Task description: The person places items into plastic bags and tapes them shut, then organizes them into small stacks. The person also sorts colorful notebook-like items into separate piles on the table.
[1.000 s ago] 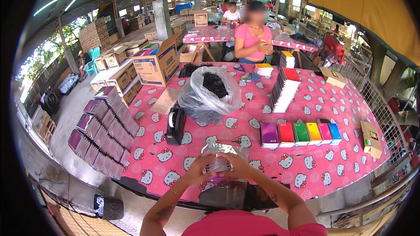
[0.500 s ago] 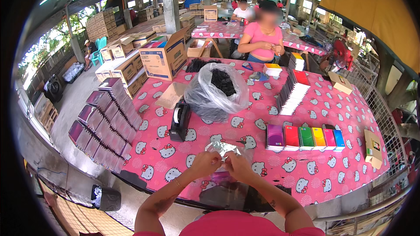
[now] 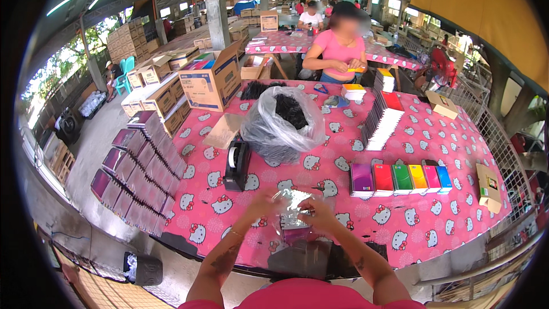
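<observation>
A clear, shiny plastic wrapper (image 3: 294, 201) lies at the table's near edge in front of me, with a purple notebook (image 3: 296, 233) showing through its lower part. On its right side, my right hand (image 3: 321, 217) has curled fingers pinching the plastic. My left hand (image 3: 263, 206) is at the wrapper's left edge, smeared by motion, so its fingers cannot be made out. Beyond the left hand stands a black tape dispenser (image 3: 237, 166). A large clear bag (image 3: 269, 137) holding black spiral coils sits farther back.
Stacked purple notebooks (image 3: 137, 166) stand at the left. Colourful notebook piles (image 3: 394, 178) line up at the right, with a tall notebook stack (image 3: 382, 120) behind. An open carton (image 3: 209, 83) is at the back left. Across the table a person in pink (image 3: 340, 51) handles something yellow.
My hands have moved apart: the left has shifted left and blurred, the right a little to the right. More of the shiny wrapper shows between them. The person opposite has turned slightly.
</observation>
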A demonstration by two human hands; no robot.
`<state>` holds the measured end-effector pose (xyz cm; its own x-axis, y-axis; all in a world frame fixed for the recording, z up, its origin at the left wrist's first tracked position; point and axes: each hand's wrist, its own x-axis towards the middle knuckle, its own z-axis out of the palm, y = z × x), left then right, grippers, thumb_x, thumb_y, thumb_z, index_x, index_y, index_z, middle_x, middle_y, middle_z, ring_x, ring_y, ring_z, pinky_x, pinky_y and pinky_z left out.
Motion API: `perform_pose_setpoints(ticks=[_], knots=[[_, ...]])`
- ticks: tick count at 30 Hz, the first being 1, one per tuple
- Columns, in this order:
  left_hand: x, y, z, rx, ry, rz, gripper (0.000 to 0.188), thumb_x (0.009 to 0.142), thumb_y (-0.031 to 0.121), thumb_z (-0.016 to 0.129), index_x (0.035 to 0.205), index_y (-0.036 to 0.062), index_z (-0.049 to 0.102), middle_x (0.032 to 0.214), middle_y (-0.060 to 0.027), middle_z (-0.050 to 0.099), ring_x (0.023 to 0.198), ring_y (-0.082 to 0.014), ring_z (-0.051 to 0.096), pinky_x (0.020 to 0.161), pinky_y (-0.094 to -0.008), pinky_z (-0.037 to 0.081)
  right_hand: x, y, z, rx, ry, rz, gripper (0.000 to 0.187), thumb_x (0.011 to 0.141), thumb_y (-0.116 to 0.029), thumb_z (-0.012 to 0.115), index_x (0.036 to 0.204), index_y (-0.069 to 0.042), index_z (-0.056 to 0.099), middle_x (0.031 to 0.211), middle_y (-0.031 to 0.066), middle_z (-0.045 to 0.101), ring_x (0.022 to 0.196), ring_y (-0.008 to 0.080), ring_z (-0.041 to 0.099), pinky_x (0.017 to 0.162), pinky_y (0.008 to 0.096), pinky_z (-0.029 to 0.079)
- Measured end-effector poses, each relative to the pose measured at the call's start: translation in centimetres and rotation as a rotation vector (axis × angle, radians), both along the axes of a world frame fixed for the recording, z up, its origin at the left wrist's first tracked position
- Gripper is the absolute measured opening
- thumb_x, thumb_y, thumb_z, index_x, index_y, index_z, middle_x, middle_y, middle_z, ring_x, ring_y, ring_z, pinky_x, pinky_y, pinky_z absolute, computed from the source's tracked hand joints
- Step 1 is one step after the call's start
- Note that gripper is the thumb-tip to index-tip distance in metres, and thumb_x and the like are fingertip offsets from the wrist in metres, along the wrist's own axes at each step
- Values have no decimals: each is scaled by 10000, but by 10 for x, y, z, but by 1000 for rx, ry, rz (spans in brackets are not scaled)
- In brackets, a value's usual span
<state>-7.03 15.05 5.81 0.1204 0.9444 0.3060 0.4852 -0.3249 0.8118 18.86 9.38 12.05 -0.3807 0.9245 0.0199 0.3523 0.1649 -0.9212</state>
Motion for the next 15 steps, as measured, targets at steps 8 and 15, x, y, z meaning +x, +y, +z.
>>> perform_pose_setpoints(ticks=[8, 15], knots=[[-135, 52, 13, -557, -503, 418, 301, 817, 216, 769, 1007, -5, 695, 765, -25, 607, 652, -145, 528, 670, -285, 473, 3, 4, -18, -3, 48, -30, 357, 845, -175, 760, 1149, -42, 630, 1043, 79, 687, 987, 173, 659, 842, 318, 524], [-115, 19, -30, -280, -1124, 267, 99, 896, 96, 659, 839, 23, 695, 729, -10, 653, 653, -104, 592, 573, -235, 458, 4, 0, -17, -29, 83, -46, 308, 876, -93, 704, 1157, -18, 602, 1078, 84, 644, 981, 156, 597, 830, 308, 492]])
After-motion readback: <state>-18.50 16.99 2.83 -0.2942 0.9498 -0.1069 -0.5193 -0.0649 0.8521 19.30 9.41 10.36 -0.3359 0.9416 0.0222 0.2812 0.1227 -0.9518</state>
